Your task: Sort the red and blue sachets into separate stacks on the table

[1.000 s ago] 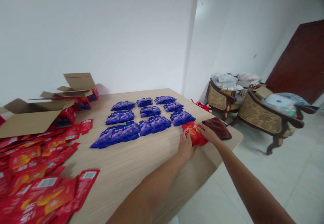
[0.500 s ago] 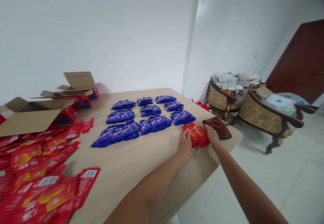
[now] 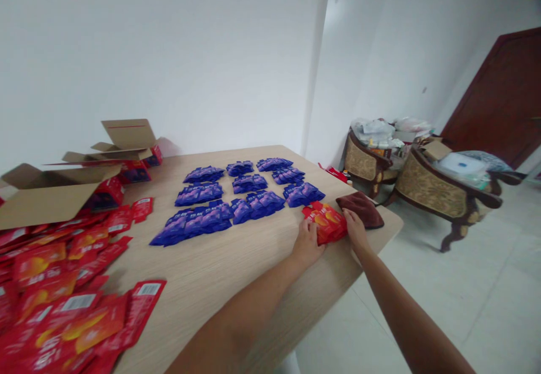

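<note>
A small group of red pouches [image 3: 325,223] with orange prints lies overlapped near the table's right front corner. My left hand [image 3: 308,243] grips its left side, fingers curled at the edge. On the other side, my right hand [image 3: 355,226] is against the pouches' right edge, its fingers bent and partly hidden. A folded brown cloth [image 3: 367,210] lies just behind my right hand. Purple-blue pouches [image 3: 258,205] rest in overlapped groups, in rows across the back of the table. A large loose heap of red pouches [image 3: 80,312] covers the table's left side.
Open cardboard boxes [image 3: 54,194] stand at the back left against the wall. The wooden table [image 3: 220,272] ends at a front edge below my forearms. Two carved armchairs [image 3: 435,191] piled with bags and boxes stand on the floor to the right.
My hands stay at both sides of the red pouches, with hardly any movement. The whole view has shifted slightly as my head moved.
</note>
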The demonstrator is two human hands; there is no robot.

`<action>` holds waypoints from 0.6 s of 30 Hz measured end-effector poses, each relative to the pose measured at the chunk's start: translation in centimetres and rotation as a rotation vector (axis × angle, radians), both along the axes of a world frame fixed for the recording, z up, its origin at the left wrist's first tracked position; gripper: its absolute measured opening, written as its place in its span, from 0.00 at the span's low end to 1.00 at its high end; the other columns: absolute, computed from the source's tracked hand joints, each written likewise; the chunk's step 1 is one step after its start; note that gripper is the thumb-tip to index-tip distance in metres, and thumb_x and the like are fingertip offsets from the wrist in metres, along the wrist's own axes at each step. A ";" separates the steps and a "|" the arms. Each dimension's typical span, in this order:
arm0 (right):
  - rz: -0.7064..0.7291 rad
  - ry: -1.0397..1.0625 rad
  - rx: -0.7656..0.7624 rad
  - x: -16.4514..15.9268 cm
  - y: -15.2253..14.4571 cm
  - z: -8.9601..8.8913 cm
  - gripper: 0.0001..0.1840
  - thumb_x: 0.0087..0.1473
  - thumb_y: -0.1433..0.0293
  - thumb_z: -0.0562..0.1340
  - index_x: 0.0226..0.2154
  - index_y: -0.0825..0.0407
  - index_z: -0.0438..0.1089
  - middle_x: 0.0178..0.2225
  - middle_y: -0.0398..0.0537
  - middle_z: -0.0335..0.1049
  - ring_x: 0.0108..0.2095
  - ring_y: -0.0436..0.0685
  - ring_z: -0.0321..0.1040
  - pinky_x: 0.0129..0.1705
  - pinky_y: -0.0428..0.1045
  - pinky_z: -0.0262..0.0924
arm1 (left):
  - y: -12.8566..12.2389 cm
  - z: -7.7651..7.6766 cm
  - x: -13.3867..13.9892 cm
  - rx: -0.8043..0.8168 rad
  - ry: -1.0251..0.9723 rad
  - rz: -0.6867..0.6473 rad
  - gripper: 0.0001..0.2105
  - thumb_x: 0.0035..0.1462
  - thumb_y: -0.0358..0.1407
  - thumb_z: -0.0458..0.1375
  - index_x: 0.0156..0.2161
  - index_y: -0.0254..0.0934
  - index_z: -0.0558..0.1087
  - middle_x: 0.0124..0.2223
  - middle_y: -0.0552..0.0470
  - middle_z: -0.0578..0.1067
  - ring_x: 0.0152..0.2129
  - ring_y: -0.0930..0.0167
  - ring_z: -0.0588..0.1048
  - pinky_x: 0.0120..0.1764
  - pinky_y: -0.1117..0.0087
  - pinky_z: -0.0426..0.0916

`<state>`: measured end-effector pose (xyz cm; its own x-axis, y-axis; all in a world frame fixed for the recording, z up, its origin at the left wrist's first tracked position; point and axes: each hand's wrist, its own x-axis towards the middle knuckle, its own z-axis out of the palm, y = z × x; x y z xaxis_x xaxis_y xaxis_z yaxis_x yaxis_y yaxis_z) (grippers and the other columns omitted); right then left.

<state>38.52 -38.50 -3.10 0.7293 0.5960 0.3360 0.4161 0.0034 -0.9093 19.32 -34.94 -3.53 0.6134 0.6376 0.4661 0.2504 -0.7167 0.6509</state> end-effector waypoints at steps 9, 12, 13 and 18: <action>0.031 -0.054 0.017 -0.1 0.5 -0.7 0.26 0.52 0.54 0.53 0.44 0.53 0.72 0.46 0.56 0.72 0.47 0.63 0.66 0.52 0.58 0.58 | 0.9 0.2 0.2 -0.015 -0.038 -0.036 0.24 0.39 0.30 0.65 0.43 0.37 0.62 0.48 0.44 0.60 0.49 0.59 0.62 0.54 0.53 0.61; -0.015 -0.222 0.016 -0.7 0.3 -0.2 0.24 0.52 0.56 0.54 0.45 0.53 0.71 0.48 0.58 0.69 0.51 0.64 0.62 0.55 0.62 0.52 | 1.2 0.2 0.0 -0.049 -0.050 -0.041 0.22 0.39 0.29 0.65 0.41 0.37 0.62 0.46 0.46 0.61 0.46 0.61 0.64 0.51 0.55 0.63; -0.050 -0.334 -0.001 -1.1 0.1 0.0 0.23 0.53 0.57 0.55 0.45 0.53 0.71 0.50 0.58 0.67 0.53 0.65 0.59 0.56 0.63 0.50 | 1.3 0.2 0.0 -0.061 -0.050 -0.056 0.22 0.39 0.29 0.64 0.41 0.37 0.62 0.45 0.46 0.62 0.44 0.62 0.65 0.49 0.55 0.64; -0.124 -0.836 -0.173 -3.7 -1.4 1.0 0.17 0.58 0.62 0.52 0.41 0.46 0.73 0.56 0.51 0.62 0.58 0.65 0.51 0.55 0.63 0.47 | 1.4 0.0 -0.2 -0.065 -0.053 -0.103 0.22 0.39 0.27 0.64 0.41 0.37 0.62 0.45 0.45 0.63 0.43 0.62 0.66 0.48 0.56 0.65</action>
<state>34.78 -39.89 -2.12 0.3463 0.6207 0.7034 0.9372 -0.1962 -0.2883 19.07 -33.57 -3.49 0.6527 0.6027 0.4590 0.1421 -0.6926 0.7072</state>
